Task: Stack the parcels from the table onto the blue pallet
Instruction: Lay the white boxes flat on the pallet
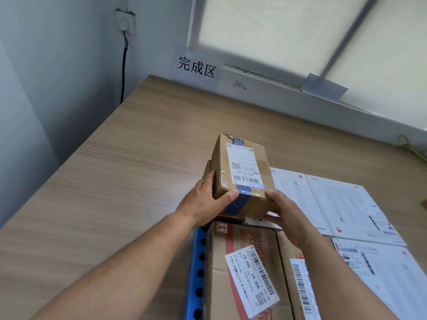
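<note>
Nearest the camera, a red-printed carton (231,250) with a white J4-J06 label lies on the blue pallet (197,273), and a second brown carton (293,262) sits just beside it on the right. Above them the left hand (208,204) grips the small parcel (242,172), its fingers curled round the left side and its thumb laid on the near top edge. The right hand (286,215) holds the near right corner, thumb on top and fingers curled below. The parcel is brown with blue tape and a barcode label facing up. It sits over another brown box (209,167) on the pallet's far end, but whether it rests on that box cannot be told. To the right, flat white parcels (342,204) lie side by side. The pallet stands on a wooden table (115,181). On the wall behind are a paper sign (196,66) and a black cable (123,72).
</note>
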Demonstrator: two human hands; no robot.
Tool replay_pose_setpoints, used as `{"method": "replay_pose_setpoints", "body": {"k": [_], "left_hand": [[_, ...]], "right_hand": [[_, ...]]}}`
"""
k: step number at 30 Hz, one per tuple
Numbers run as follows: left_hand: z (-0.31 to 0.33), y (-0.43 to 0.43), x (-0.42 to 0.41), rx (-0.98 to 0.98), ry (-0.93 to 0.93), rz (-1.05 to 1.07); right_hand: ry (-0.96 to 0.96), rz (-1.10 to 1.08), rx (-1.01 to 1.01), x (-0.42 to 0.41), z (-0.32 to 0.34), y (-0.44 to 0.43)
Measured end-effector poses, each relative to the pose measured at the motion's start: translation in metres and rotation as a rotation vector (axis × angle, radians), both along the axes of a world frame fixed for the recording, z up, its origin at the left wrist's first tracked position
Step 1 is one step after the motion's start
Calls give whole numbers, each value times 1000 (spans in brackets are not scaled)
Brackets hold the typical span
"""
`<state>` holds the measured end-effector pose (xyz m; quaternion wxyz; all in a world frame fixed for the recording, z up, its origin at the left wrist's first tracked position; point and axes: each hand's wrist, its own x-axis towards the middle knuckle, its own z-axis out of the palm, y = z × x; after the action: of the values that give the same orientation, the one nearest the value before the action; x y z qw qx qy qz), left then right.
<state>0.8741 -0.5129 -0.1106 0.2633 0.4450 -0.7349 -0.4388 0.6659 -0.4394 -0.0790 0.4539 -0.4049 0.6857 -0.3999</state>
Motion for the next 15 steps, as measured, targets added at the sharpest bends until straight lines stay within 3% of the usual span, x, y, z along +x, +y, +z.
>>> {"method": "replay_pose_setpoints", "body": {"k": [9, 15], "left_hand": [[4, 2, -1, 22, -39, -1], [26, 17, -5, -52, -151, 126]], "right_hand": [[-3, -25, 15, 3, 5, 1], [53, -47, 22, -6, 11, 8]]}}
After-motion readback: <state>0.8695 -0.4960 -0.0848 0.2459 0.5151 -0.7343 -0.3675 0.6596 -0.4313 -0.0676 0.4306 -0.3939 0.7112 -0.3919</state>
